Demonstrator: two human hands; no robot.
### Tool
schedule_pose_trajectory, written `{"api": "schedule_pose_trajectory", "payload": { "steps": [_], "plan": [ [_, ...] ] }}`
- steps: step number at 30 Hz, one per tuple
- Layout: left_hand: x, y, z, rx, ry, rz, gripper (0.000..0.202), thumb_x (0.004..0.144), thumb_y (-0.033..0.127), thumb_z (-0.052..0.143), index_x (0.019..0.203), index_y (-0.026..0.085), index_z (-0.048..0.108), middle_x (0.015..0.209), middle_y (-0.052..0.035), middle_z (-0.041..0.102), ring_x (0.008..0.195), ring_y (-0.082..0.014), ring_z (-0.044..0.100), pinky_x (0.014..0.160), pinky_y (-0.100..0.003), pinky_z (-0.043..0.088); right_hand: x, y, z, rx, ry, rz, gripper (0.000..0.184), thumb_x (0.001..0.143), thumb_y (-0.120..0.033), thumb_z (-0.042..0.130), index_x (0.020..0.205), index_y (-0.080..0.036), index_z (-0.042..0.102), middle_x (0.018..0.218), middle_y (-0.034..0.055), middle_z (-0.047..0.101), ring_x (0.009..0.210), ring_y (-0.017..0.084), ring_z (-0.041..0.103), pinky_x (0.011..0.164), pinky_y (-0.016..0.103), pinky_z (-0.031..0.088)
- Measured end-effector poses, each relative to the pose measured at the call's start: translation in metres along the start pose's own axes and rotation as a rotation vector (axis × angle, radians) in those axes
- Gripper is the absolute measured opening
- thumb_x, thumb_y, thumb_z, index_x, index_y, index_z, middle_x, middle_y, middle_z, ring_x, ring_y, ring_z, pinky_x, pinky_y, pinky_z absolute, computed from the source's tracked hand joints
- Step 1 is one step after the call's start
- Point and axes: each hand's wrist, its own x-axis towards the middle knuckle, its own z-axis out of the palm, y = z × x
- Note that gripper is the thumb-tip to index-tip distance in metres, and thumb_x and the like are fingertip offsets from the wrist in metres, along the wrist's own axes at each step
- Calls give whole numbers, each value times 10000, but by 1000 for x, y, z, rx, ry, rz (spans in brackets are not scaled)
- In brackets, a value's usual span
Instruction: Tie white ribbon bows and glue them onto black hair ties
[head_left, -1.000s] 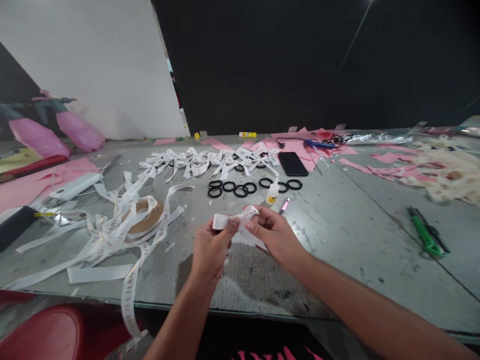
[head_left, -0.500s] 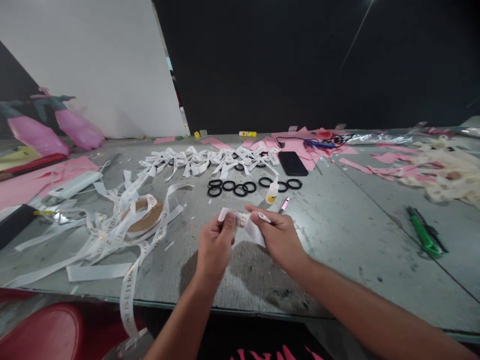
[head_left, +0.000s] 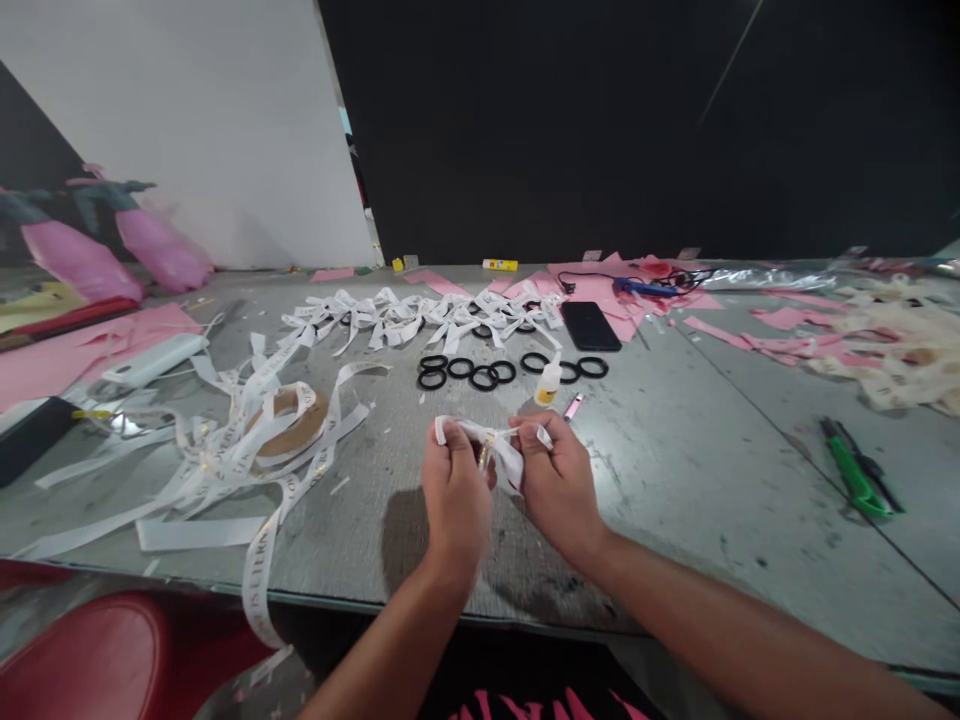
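Between my hands, above the front of the grey table, is a white printed ribbon [head_left: 507,462] gathered at its middle like a bow. My left hand [head_left: 456,492] pinches its left side, fingers closed. My right hand [head_left: 556,480] grips the right side, with a short white end poking out by the thumb. Just beyond them stands a small glue bottle [head_left: 548,382] with a yellow label, and several black rings [head_left: 482,377] lie in a loose row. Farther back is a heap of white ribbon bows [head_left: 450,320], some with black rings showing.
At left, a ribbon roll [head_left: 311,425] lies among tangled loose strips. A green box cutter [head_left: 855,470] is at right. Behind the bottle lies a black phone [head_left: 591,327] on pink paper scraps [head_left: 626,320]. A red stool [head_left: 82,655] stands below the table's front edge.
Both hands have shifted slightly to the right, the left one more. The ribbon between them has gone from loosely folded to drawn into a bow shape with a narrow middle.
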Motion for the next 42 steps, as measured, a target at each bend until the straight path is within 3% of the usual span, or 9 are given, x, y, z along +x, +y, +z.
{"api": "schedule_pose_trajectory", "payload": {
  "steps": [3,7,10,15,23,31,33,37,42],
  "plan": [
    [-2,0,1,-67,-43,-68,409,839,578,586,784,199,442,619,68,420,488,-57,384,417,-155,291,2,2,0,25,36,6,275,926,-426,462,841,-200,595,712,9,605,625,157,533,587,281,419],
    [1,6,-6,-66,-256,-152,384,770,473,716,932,174,538,631,62,476,485,-49,382,441,-164,296,6,1,-2,48,28,-10,261,914,-436,490,845,-204,589,705,1,579,606,144,510,559,273,407],
    [6,12,-13,-7,-328,-162,401,732,409,766,977,144,591,589,68,472,450,-32,335,436,-165,245,7,-2,-4,177,-29,17,271,902,-475,514,935,-216,588,704,-12,557,575,125,490,515,255,395],
    [14,19,-20,112,-281,-105,400,686,390,797,943,113,663,575,47,512,455,-38,362,441,-179,258,6,-7,-4,457,-146,109,390,784,-410,693,1093,-259,509,697,-51,574,548,105,507,491,228,411],
    [18,18,-24,89,-205,-9,358,728,371,771,976,134,669,672,28,562,507,-43,416,480,-180,330,6,-8,-1,450,-157,93,452,715,-289,757,1078,-251,489,701,-62,574,630,110,547,606,247,468],
    [18,18,-24,45,-159,64,265,770,361,737,917,155,658,701,31,556,529,-42,413,491,-168,334,4,-12,-2,419,-230,106,670,745,-293,725,1330,-244,402,680,-70,546,596,110,505,556,236,430],
    [18,19,-24,69,-173,63,270,766,353,738,932,154,660,682,35,555,517,-44,413,484,-171,329,4,-9,-2,458,-265,139,557,745,-314,727,1249,-248,499,674,-68,534,560,97,474,514,223,402],
    [16,23,-25,148,-258,21,327,730,307,756,995,159,634,703,23,594,572,-74,512,544,-183,391,6,0,-1,456,-370,205,245,752,-412,727,825,-185,674,647,-22,565,542,96,475,485,230,386],
    [10,29,-28,265,-341,39,424,763,208,683,1159,177,534,858,-21,657,731,-128,604,690,-230,470,8,-1,-4,357,-322,214,271,752,-423,737,868,-178,736,612,-10,591,552,120,496,527,264,415]
  ]
}}
